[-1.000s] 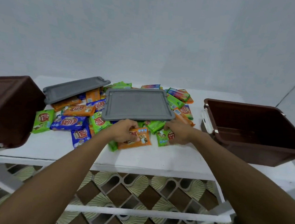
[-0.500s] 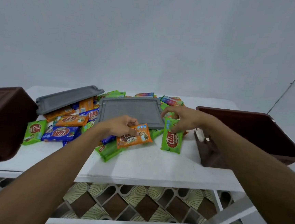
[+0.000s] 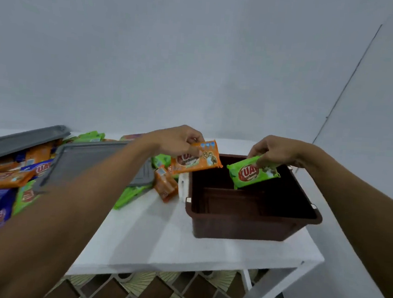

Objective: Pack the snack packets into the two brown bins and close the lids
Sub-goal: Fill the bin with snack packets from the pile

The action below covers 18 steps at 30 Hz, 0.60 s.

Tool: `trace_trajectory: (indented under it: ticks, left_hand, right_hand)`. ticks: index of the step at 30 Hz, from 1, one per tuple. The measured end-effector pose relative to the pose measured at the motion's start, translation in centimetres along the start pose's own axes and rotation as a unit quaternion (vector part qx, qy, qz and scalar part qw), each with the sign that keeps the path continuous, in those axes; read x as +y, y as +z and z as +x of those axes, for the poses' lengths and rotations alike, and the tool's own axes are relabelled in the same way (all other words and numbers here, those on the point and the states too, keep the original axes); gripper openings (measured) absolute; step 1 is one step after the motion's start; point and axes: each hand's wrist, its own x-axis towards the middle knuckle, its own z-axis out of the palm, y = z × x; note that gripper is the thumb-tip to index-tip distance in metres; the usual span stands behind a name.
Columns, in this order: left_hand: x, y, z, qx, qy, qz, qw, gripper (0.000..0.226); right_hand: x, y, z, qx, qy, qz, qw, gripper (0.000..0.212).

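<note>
An open brown bin [image 3: 251,221] stands on the right end of the white table [image 3: 149,237], with nothing visible inside. My right hand [image 3: 277,152] pinches a green snack packet [image 3: 251,174] by its top edge, hanging over the bin's opening. My left hand [image 3: 179,141] pinches an orange snack packet [image 3: 197,159] just above the bin's left rim. A pile of orange, green and blue packets [image 3: 2,179] lies on the table's left. Two grey lids [image 3: 90,161] rest on the pile. The second brown bin is out of view.
A white latch [image 3: 182,188] sticks out on the bin's left side. An orange packet [image 3: 165,185] leans right beside it. The table's front edge runs close below the bin, over a patterned tile floor [image 3: 145,291]. A wall rises behind the table.
Both hands lifted their packets off the table and carried them right, to the right-hand bin. The view swung right, so the left bin dropped out of sight.
</note>
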Motion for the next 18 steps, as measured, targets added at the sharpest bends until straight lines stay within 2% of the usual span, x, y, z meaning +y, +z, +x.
trace_trajectory:
  ticks: [4, 8, 11, 18]
  left_hand:
    - [2.1, 4.1, 4.9, -0.062, -0.011, 0.095, 0.993, 0.011]
    - [0.8, 8.3, 8.9, -0.136, -0.059, 0.149, 0.978, 0.012]
    - [-0.6, 10.7, 10.0, -0.161, -0.093, 0.196, 0.963, 0.024]
    - [-3.1, 12.1, 10.7, -0.105, -0.121, 0.289, 0.944, 0.047]
  right_hand:
    - [3.4, 0.8, 1.7, -0.033, 0.008, -0.170, 0.985, 0.009]
    - [5.5, 2.6, 3.3, -0.061, -0.001, -0.237, 0.970, 0.017]
    - [6.7, 3.8, 4.2, -0.065, -0.016, -0.248, 0.967, 0.023]
    - [8.3, 6.3, 5.2, -0.039, -0.044, -0.297, 0.953, 0.025]
